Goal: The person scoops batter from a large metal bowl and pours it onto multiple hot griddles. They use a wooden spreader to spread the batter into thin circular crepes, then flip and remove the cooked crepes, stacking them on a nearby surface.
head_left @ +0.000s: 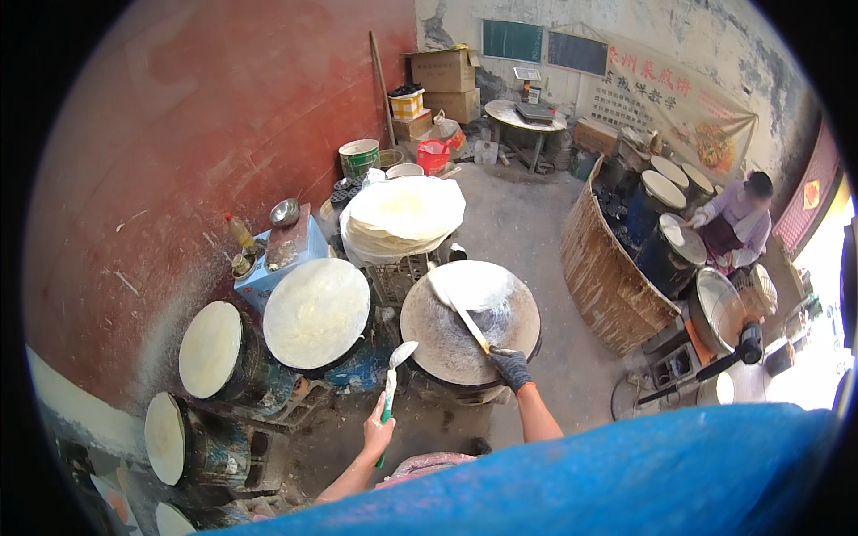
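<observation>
My left hand grips the green-and-white handle of a ladle, its pale-coated head raised left of the round griddle. My right hand, in a dark grey glove, is closed on a long pale spreader lying across that griddle over a patch of white batter. Left of them, a larger griddle and a smaller one carry pale round sheets. Behind the middle griddle stands a stack of thin pale flatbreads.
More drum griddles line the lower left. A blue box holds bottles and a bowl. A curved brown barrier stands right, with a co-worker at drums behind it. A blue surface crosses the foreground. A round table is at the back.
</observation>
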{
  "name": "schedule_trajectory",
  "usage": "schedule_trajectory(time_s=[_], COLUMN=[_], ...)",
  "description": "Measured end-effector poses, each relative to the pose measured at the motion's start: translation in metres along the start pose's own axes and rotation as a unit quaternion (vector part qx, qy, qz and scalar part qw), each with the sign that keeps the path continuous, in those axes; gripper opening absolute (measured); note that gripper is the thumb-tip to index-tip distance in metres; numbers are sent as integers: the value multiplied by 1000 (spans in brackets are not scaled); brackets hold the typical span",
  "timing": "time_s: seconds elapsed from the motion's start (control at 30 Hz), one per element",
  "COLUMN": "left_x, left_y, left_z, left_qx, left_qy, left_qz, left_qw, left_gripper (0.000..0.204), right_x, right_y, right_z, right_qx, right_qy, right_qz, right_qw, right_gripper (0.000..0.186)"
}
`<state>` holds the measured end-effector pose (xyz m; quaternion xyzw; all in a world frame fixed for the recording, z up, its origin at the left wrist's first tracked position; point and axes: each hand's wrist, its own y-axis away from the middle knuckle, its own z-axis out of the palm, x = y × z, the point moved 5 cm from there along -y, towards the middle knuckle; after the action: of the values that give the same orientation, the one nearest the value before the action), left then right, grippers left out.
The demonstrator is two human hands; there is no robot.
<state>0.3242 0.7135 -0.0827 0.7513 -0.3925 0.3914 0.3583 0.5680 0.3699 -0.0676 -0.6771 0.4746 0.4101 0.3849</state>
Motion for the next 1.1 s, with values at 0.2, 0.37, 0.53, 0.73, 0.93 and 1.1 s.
schedule_trajectory(time_s=[0.2, 0.37, 0.53, 0.73, 0.93, 1.1], left_x=[4, 12, 27, 25, 44, 63], left_y=[11, 28, 45, 53, 60, 79], left_z=[14, 27, 35, 43, 45, 48], left_qx=[37, 61, 80, 95, 95, 96], left_qy=[-1, 9, 24, 39, 4, 186], left_qz=[-52, -104, -90, -105, -119, -206], left_qw=[998, 993, 992, 989, 988, 956], left_gripper=[70, 68, 67, 67, 67, 70], right_x=[46, 30, 46, 48, 52, 70], right_y=[-2, -36, -49, -68, -107, -109], right_z=[-40, -42, -82, -64, -82, -67], right_qx=[102, -108, 42, -276, -161, -337], right_qy=[-64, -8, -87, -9, -71, 60], right_qz=[346, 100, 266, 246, 139, 182], right_qw=[930, 989, 959, 929, 975, 922], right_gripper=[19, 17, 20, 19, 23, 29])
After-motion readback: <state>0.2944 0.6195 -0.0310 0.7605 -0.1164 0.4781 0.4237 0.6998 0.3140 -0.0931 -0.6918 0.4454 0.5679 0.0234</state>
